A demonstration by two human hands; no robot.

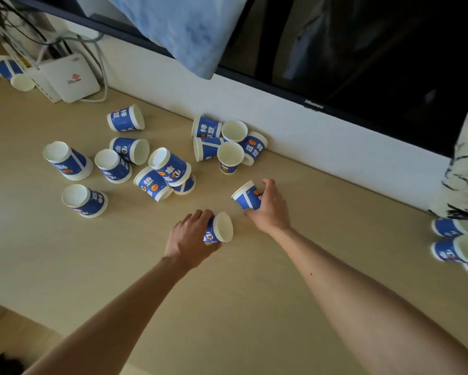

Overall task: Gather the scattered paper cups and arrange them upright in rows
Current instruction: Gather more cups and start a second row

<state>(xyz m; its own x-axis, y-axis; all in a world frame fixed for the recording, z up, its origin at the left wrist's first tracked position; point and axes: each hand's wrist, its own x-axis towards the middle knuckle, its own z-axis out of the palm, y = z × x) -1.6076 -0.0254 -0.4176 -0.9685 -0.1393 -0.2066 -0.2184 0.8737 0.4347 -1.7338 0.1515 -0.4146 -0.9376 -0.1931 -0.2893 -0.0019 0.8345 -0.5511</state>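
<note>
Currently left hand [190, 239] grips one paper cup [220, 228], right hand [269, 205] grips another cup [247, 196]; squeezing could crush them.

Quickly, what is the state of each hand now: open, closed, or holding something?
Left hand: holding the nearer paper cup.
Right hand: holding the farther paper cup.

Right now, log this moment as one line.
left hand: grips left cup | right hand: grips right cup | other cups: scattered
</note>
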